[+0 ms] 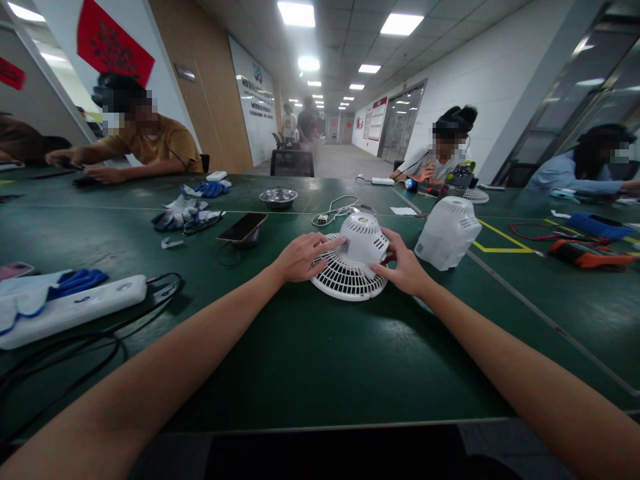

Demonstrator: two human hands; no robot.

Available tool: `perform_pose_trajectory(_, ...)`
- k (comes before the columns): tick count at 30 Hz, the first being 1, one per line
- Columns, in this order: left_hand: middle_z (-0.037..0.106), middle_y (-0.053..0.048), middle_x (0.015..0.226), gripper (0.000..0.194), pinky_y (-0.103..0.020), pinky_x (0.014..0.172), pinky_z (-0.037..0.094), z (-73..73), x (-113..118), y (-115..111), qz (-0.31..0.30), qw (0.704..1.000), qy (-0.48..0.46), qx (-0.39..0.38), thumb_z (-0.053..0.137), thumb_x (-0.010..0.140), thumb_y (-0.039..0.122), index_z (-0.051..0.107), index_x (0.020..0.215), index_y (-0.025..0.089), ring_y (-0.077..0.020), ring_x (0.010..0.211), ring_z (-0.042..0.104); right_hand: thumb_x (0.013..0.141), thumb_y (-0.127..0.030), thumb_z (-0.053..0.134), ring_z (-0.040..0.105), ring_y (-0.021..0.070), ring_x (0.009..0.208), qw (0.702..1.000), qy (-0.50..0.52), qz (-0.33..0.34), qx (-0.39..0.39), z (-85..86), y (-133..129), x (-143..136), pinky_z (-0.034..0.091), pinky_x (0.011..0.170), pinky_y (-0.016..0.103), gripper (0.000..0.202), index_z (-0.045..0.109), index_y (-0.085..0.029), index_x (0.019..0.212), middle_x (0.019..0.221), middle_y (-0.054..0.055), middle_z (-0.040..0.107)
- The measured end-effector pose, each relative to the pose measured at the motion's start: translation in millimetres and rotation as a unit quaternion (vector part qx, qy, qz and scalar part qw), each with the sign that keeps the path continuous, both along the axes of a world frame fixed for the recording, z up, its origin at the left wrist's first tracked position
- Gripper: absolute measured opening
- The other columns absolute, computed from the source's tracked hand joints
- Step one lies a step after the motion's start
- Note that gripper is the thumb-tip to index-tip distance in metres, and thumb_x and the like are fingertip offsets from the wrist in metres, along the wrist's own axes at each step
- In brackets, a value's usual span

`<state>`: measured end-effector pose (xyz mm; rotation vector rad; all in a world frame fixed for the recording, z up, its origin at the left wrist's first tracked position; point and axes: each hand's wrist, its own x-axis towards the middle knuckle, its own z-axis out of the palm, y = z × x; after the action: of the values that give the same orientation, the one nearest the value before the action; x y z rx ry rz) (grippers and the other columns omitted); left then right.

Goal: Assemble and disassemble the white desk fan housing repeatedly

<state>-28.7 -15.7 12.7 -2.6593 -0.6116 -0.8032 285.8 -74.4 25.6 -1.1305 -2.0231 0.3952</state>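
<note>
A white fan head [364, 238] lies face down on the green table, its round slatted grille [349, 288] underneath and the rounded motor housing on top. My left hand [303, 257] is at its left side, fingers stretched out over the grille, with the index fingertip touching the housing. On the right, my right hand [403, 264] curves round the housing, thumb low on the near side and fingers higher up. The undersides of the fingers are partly hidden. Just right of this hand stands a white translucent plastic container [449, 233].
Behind the fan lie a white cable [336, 212] and a metal bowl [279, 197]. To the left are a phone [243, 227], gloves [186, 212] and a white power strip [100, 305] with black cords. An orange meter [593, 255] lies right. Other people sit across the table.
</note>
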Motion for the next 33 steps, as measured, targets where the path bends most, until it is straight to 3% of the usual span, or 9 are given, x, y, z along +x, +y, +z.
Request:
perform_pose_trajectory(7, 0.06, -0.011, 0.119, 0.067, -0.04, 0.089, 0.049, -0.7, 1.8, -0.8, -0.003, 1.0, -0.003, -0.015, 0.049, 0.099, 0.032, 0.027, 0.162, 0.024, -0.024, 0.099, 0.057, 0.082, -0.048, 0.076, 0.07, 0.0306, 0.095, 1.0, 0.001, 0.003, 0.008, -3.7, 2.7, 1.1, 0.06, 0.087, 0.053, 0.089, 0.03, -0.028, 0.155, 0.121, 0.013, 0.069)
perform_pose_trajectory(22, 0.061, -0.012, 0.119, 0.063, -0.04, 0.09, 0.049, 1.0, 4.1, -5.2, 0.015, 0.999, -0.01, -0.03, 0.047, 0.098, 0.028, 0.034, 0.159, 0.02, -0.0241, 0.098, 0.058, 0.081, -0.047, 0.076, 0.069, 0.0325, 0.1, 1.0, 0.016, -0.009, -0.022, -0.2, 0.4, -1.6, 0.058, 0.089, 0.052, 0.093, 0.028, -0.024, 0.158, 0.123, 0.014, 0.07)
perform_pose_trajectory(29, 0.061, -0.013, 0.12, 0.064, -0.042, 0.095, 0.048, -0.1, 4.8, -5.2, 0.032, 0.995, -0.037, -0.081, 0.05, 0.095, 0.031, 0.037, 0.156, 0.016, -0.0262, 0.104, 0.058, 0.081, -0.046, 0.075, 0.069, 0.0311, 0.098, 1.0, 0.001, -0.012, -0.017, 0.2, -0.2, -1.0, 0.057, 0.09, 0.051, 0.091, 0.028, -0.024, 0.157, 0.122, 0.013, 0.07)
perform_pose_trajectory(33, 0.061, -0.012, 0.119, 0.052, -0.044, 0.097, 0.048, -5.4, 3.2, 1.2, 0.08, 0.981, -0.109, -0.138, 0.049, 0.096, 0.034, 0.049, 0.145, 0.016, -0.0269, 0.107, 0.059, 0.081, -0.047, 0.075, 0.069, 0.0321, 0.101, 1.0, 0.0, -0.005, -0.017, -0.3, -0.2, -1.2, 0.056, 0.092, 0.051, 0.093, 0.027, -0.026, 0.157, 0.124, 0.013, 0.069)
